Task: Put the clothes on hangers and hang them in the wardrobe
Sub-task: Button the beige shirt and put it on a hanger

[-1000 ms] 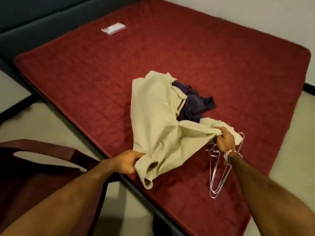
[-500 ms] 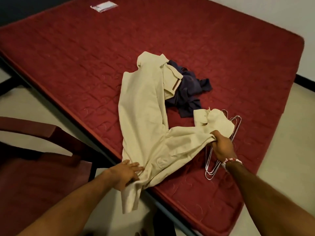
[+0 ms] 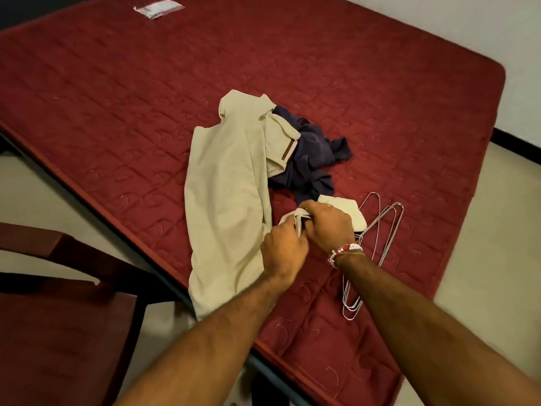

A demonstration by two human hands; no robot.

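The beige trousers (image 3: 225, 200) lie on the red mattress (image 3: 117, 98), with one end hanging over its near edge and the other end gathered between the hands. The left hand (image 3: 282, 250) and the right hand (image 3: 328, 224) both keep their grip clamped on this cloth, touching each other. It seems best to match the leg ends evenly first, then take one wire hanger (image 3: 377, 230) from just beside the right hand.

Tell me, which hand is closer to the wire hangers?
Right. The right hand grips the beige garment just beside the wire hangers; the left hand grips it beyond the right hand, farther away.
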